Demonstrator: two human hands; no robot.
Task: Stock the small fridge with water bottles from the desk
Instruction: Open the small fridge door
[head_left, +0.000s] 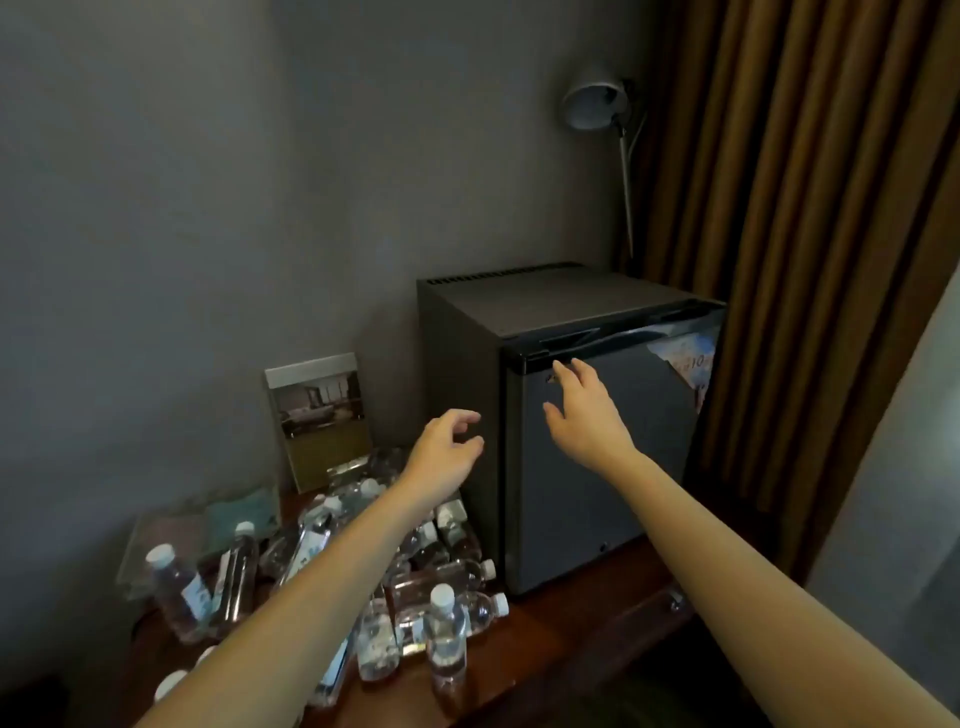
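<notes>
A small dark grey fridge (587, 467) stands on the wooden desk (566, 639) with its door closed. My right hand (584, 415) is in front of the door, fingers extended, its fingertips at the black handle strip along the door's top edge. My left hand (447, 452) hovers left of the fridge with loosely curled fingers, holding nothing. Several clear water bottles with white caps (444, 644) lie and stand in a heap on the desk, left of the fridge and under my left forearm.
A framed picture (319, 415) leans on the grey wall behind the bottles. A clear tray (171, 530) sits at the desk's left. A grey lamp (597, 106) rises behind the fridge, and brown curtains (810, 208) hang to the right.
</notes>
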